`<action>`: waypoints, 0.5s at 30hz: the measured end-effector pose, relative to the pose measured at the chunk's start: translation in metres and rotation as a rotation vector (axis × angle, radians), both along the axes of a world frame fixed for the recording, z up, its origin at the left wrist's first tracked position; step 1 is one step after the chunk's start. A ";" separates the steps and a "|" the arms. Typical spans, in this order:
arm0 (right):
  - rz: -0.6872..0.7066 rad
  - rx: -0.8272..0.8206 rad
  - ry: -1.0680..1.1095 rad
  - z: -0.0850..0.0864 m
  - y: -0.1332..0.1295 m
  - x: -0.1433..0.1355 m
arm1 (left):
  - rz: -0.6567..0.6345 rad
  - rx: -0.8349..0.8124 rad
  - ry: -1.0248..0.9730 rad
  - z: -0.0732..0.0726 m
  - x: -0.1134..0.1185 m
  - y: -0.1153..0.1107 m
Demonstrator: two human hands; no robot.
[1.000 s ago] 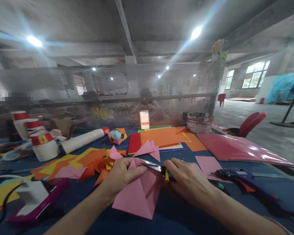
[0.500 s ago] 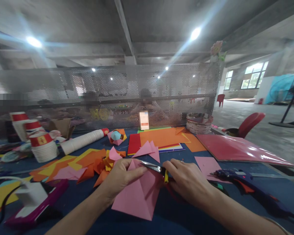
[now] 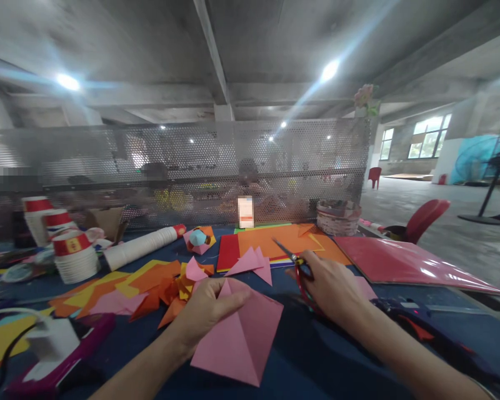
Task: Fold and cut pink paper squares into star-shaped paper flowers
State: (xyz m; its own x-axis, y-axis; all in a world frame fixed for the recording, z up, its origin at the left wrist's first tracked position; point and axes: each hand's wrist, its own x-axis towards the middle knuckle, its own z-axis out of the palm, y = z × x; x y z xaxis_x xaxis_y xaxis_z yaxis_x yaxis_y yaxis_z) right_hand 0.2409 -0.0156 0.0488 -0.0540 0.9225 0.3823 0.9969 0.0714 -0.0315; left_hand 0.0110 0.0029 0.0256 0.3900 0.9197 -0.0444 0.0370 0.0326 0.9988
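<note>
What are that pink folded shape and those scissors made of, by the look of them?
The pink shape looks like matte craft paper: thin, flat-coloured, with sharp fold creases, pinched by the left hand. The scissors in the right hand seem to have grey metal blades and glossy red handles, probably plastic; blur leaves that open.

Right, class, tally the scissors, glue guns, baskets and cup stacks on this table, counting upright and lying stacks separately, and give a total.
Scissors: 1
Glue gun: 1
Basket: 1
Upright cup stacks: 3
Lying cup stack: 1
Total: 7
</note>
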 end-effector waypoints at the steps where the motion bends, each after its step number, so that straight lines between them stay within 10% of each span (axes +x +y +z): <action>1: -0.065 -0.010 -0.005 0.002 0.005 0.006 | -0.003 -0.005 -0.005 0.000 0.000 0.000; 15: -0.350 -0.203 -0.101 0.001 0.054 0.052 | 0.014 -0.050 -0.008 0.007 0.002 -0.006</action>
State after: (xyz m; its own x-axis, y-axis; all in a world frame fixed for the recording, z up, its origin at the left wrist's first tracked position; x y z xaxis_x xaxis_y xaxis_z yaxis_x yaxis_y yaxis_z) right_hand 0.2927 0.0387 0.0502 0.2479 0.9479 0.2001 0.9588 -0.2696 0.0892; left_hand 0.0127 -0.0028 0.0325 0.3776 0.9218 -0.0873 0.0285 0.0827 0.9962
